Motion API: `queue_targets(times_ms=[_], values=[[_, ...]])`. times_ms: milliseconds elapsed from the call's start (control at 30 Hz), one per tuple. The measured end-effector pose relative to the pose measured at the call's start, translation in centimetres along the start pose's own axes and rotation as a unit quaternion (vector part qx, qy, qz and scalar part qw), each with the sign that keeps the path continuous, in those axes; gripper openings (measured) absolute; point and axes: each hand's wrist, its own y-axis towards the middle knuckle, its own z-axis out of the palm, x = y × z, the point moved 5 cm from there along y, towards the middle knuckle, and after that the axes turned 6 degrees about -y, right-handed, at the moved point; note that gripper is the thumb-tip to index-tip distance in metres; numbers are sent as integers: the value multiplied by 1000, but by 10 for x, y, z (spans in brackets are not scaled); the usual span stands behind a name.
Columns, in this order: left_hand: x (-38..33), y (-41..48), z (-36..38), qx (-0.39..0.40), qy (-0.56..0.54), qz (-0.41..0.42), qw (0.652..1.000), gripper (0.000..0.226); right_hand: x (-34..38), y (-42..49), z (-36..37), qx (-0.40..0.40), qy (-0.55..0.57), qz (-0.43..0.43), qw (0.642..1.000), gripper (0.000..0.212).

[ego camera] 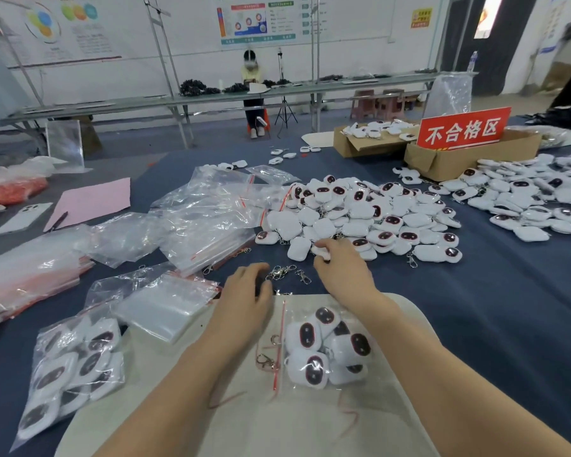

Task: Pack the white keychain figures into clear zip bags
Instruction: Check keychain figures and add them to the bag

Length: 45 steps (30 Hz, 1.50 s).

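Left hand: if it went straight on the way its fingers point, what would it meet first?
Probably the loose metal clasps just beyond the fingertips of the left hand; the figure pile comes after. Depth is unclear from this one view.

Both bare forearms stretched fwd. L hand palm down, fingers loosely curled. R hand fingers curled, pinching white figure.

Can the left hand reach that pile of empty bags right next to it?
Probably yes. The left hand seems to hold nothing, and the pile of empty bags lies just beside it, with nothing between.
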Motion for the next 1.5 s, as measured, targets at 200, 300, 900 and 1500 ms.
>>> queue_targets(times_ms=[200, 300, 900, 1500], values=[[-7, 56, 28, 6, 121, 5, 993, 59, -13, 18, 9, -46, -133, -19, 990, 40], [-17, 72, 42, 8, 133, 43, 990, 58, -15, 20, 17, -67, -147, -54, 985, 37], [-19, 69, 28, -12, -285, 50, 957, 12, -17, 30, 21, 18, 272, -87, 958, 2], [-7, 74, 37, -2, -209, 24, 978, 19, -11, 30, 21, 32, 260, -90, 961, 4]])
